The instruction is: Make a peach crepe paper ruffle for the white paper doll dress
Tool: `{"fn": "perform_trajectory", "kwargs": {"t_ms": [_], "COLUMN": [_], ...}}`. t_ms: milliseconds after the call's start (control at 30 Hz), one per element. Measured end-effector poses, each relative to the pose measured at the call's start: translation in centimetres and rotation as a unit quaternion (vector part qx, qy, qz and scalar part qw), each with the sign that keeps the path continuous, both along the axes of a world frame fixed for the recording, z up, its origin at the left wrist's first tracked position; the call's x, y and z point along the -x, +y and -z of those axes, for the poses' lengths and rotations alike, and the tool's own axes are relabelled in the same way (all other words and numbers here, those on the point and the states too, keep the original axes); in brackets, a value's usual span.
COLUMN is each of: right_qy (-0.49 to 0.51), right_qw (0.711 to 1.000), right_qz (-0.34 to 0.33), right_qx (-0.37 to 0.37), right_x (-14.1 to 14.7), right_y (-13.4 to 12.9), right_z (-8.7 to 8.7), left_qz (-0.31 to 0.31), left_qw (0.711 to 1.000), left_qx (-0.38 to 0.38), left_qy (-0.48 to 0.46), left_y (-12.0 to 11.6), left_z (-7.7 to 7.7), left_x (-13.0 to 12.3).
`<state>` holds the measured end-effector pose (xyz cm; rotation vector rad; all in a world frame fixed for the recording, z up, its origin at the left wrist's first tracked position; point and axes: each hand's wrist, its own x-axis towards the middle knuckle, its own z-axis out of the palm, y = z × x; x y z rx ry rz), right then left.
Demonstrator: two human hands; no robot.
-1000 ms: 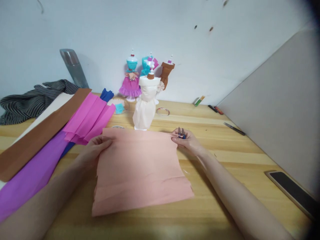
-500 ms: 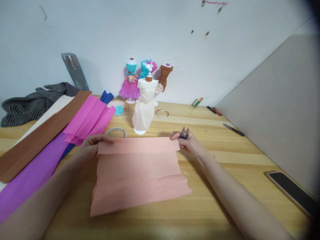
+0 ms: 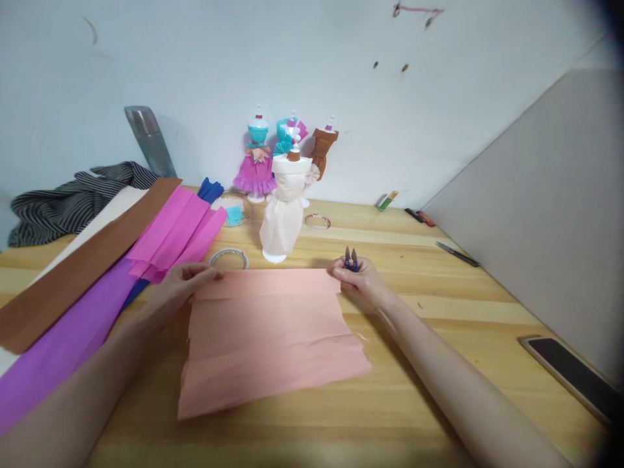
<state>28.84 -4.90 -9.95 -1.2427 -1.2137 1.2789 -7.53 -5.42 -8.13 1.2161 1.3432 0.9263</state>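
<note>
A sheet of peach crepe paper (image 3: 273, 338) spans the space between both hands, its top strip folded over and its lower edge wavy. My left hand (image 3: 192, 283) pinches the top left corner. The top right corner is held between the fingers of my right hand (image 3: 358, 279), which also has small dark-bladed snips (image 3: 351, 259) with blue parts tucked in it, blades pointing up. Just beyond the paper stands a small dress form (image 3: 285, 214) in a cream paper dress. A silver ring (image 3: 229, 253) lies behind my left hand.
Coloured paper strips (image 3: 92, 260) and a striped cloth (image 3: 73, 201) cover the left side. Behind are dressed forms (image 3: 256, 162), a bottle (image 3: 151, 143) and a second ring (image 3: 318, 221). At right lie a knife (image 3: 457, 254) and a phone (image 3: 570, 370).
My right hand has shifted slightly left along with the paper's top right corner, and the snips in it stand more upright. The camera view has moved slightly.
</note>
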Motion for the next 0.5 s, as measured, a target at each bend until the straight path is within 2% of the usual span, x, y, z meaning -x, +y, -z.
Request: {"fn": "perform_trajectory", "kwargs": {"t_ms": [100,200,333,500], "right_qy": [-0.036,-0.028,-0.012,-0.001], "right_qw": [0.999,0.997,0.997,0.996], "right_qz": [0.041,0.069,0.075,0.080], "right_qx": [-0.008,-0.009,0.018,0.041], "right_x": [0.67,0.81,0.55,0.52], "right_y": [-0.08,-0.06,0.08,0.09], "right_z": [0.24,0.41,0.40,0.13], "left_qz": [-0.009,0.000,0.031,0.023], "left_qw": [1.000,0.999,0.999,0.997], "left_qx": [-0.009,-0.017,0.008,0.048], "left_qy": [-0.008,-0.033,-0.038,-0.053], "left_y": [-0.04,0.16,0.40,0.48], "left_z": [0.07,0.09,-0.04,0.13], "left_x": [-0.55,-0.49,-0.01,0.24]}}
